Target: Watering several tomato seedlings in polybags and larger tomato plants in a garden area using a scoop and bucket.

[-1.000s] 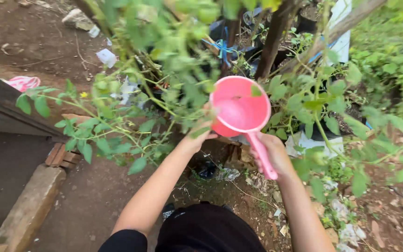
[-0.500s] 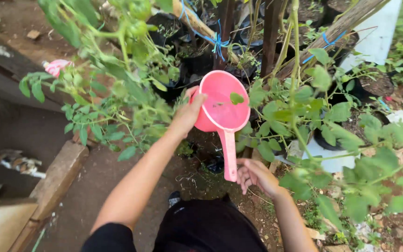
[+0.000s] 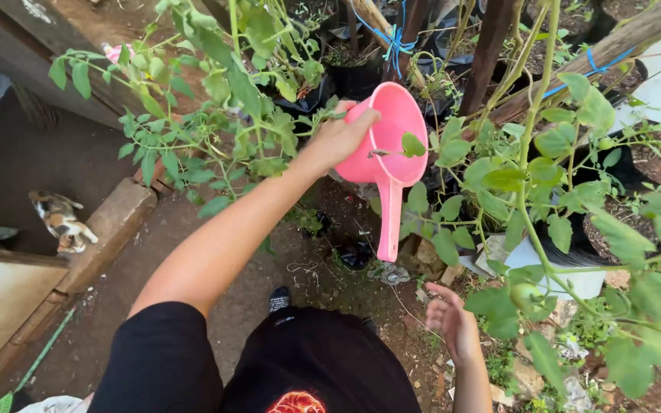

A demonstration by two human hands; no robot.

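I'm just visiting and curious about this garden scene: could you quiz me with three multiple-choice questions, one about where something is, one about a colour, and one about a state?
1. Where does the cat lie?
A. At the left, by the concrete kerb
B. Among the pots at the top
C. Under the right hand

2. What colour is the water dipper?
A. Blue
B. Pink
C. Green

3. How is the right hand?
A. Gripping the dipper's handle
B. Open and empty
C. Holding a leaf

Answers: 1 A, it rests low at the left edge. 2 B, bowl and handle are pink. 3 B, only the left hand grips the bowl; the handle hangs free.
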